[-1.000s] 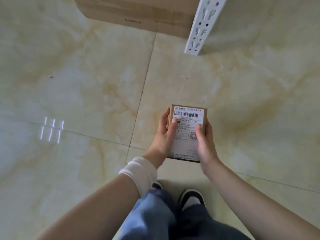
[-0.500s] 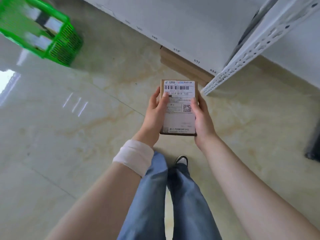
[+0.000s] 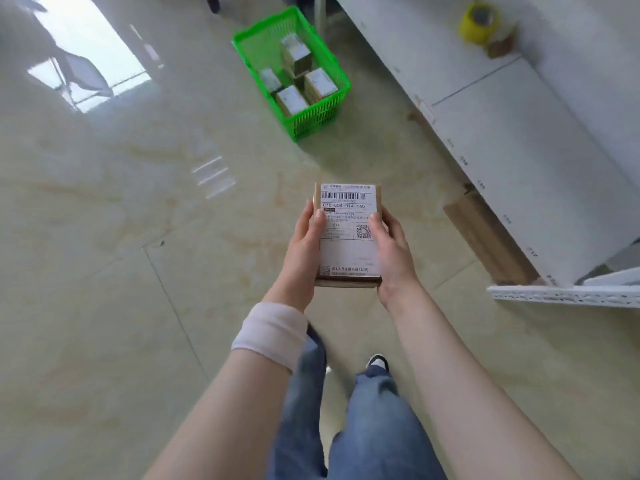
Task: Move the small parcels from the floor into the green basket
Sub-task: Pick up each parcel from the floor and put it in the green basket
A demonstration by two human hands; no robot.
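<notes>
At frame centre, the left hand (image 3: 304,247) and right hand (image 3: 391,251) clamp a small brown labelled cardboard parcel (image 3: 348,233), fingers curled round its sides; the green plastic mesh basket (image 3: 322,112) sits upper centre.

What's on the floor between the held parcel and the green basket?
Nothing: in the head view, only bare glossy floor tile separates the parcel from the green basket.
</notes>
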